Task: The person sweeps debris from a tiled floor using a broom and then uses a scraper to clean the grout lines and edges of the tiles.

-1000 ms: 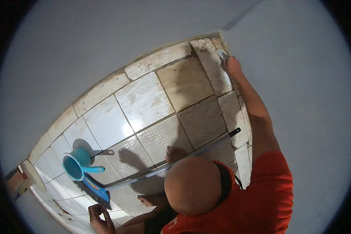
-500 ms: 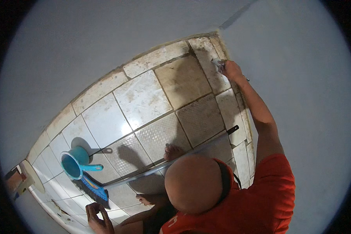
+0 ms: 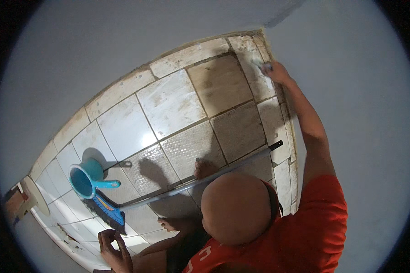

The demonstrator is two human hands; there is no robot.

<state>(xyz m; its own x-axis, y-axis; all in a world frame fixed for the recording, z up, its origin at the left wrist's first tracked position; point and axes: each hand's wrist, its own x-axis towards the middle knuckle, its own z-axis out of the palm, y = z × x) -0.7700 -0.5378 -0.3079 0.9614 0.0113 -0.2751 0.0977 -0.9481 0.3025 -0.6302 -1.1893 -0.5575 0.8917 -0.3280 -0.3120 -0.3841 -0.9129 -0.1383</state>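
Observation:
My right arm stretches far forward to the tiled floor near the corner. The right hand (image 3: 276, 73) is closed around a small pale tool (image 3: 258, 63), which meets a dirty, whitish floor tile (image 3: 248, 48) beside the wall. Blur and my fingers hide the tool's exact kind. My left hand (image 3: 115, 250) hangs at the lower left beside my bent leg, fingers loosely curled, with a gap to the thumb and nothing visible in it. Nearest to it is the blue head of a broom (image 3: 108, 211) with dark bristles.
A turquoise dipper (image 3: 92, 170) stands by the broom head. The broom's long silvery handle (image 3: 177, 190) crosses the floor past my feet (image 3: 205, 169) and ends black near the right wall (image 3: 360, 113). A round-edged pale object (image 3: 36, 195) is at far left. My knee (image 3: 237, 209) blocks some floor.
The view has shifted slightly. My right hand and its tool have moved a little farther forward over the same corner tile. My left hand stays about where it was.

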